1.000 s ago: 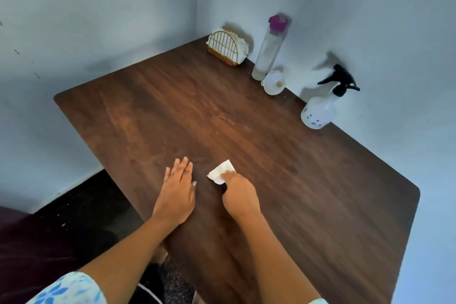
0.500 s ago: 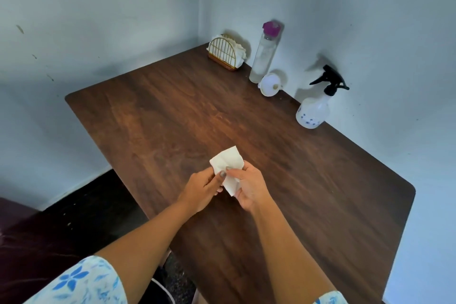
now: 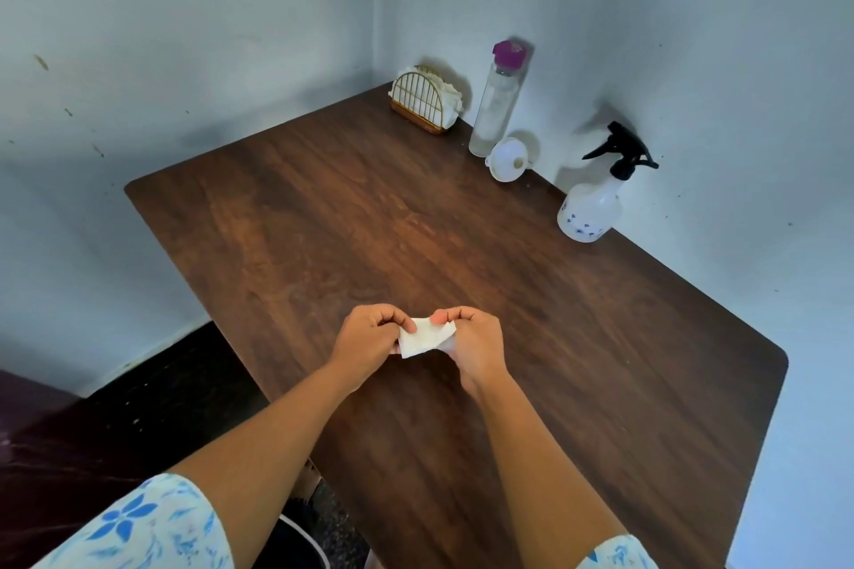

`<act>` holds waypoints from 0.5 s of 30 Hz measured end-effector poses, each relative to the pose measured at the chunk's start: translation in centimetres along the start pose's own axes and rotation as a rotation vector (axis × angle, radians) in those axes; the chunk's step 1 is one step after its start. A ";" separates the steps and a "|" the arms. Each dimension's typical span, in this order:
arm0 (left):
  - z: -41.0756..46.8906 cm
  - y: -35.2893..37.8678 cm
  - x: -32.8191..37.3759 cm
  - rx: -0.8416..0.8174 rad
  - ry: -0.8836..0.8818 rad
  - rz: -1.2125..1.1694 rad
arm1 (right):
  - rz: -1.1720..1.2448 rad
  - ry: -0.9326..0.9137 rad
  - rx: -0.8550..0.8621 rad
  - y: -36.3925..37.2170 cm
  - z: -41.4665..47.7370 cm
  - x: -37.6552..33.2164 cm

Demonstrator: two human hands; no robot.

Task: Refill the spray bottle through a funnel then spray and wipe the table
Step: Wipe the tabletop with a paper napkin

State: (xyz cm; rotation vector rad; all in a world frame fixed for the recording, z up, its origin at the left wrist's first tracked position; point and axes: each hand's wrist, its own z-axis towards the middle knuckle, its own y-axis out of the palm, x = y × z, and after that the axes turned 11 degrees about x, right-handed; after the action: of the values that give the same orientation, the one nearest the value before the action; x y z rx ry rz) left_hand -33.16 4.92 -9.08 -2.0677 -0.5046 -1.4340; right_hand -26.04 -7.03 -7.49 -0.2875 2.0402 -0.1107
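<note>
1. My left hand [image 3: 369,340] and right hand [image 3: 473,344] both pinch a small white tissue [image 3: 425,338], fingers closed on its ends, above the table's near-middle.
2. Along the far wall: napkin holder [image 3: 423,104], tall bottle with purple cap [image 3: 497,99], white funnel [image 3: 508,159] just beside it, spray bottle [image 3: 594,199] apart to the right.
3. Dark wood table [image 3: 323,222] set into a pale-walled corner; nothing lies between my hands and the bottles.
4. Liquid level in the spray bottle: cannot tell.
</note>
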 end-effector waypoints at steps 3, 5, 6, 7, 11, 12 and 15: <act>0.2 0.2 -0.3 0.068 -0.069 -0.077 | 0.303 0.190 -0.017 0.8 0.0 0.4; 0.3 0.0 -0.9 0.125 0.002 0.038 | 0.304 0.148 -0.043 1.3 0.0 0.7; 0.2 -0.1 -1.0 0.134 0.044 0.118 | 0.197 0.065 -0.035 1.5 0.1 1.0; 0.1 -0.2 -1.2 0.145 0.091 0.174 | 0.059 -0.025 0.016 1.5 0.1 1.2; -0.1 -1.3 -2.2 0.259 0.244 0.349 | -0.469 -0.666 0.180 1.5 -0.3 1.8; 0.0 -1.8 -2.6 0.278 0.261 0.408 | -0.595 -0.860 0.107 1.7 -0.3 2.4; 0.2 -2.9 -4.3 0.286 0.249 0.579 | -0.894 -0.979 -0.227 2.3 -0.6 4.5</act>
State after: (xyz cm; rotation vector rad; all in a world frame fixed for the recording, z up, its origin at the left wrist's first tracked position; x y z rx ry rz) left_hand -36.25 7.31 -12.45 -1.5976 0.0032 -1.1635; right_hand -28.92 -5.96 -11.50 -1.1335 0.8430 -0.2293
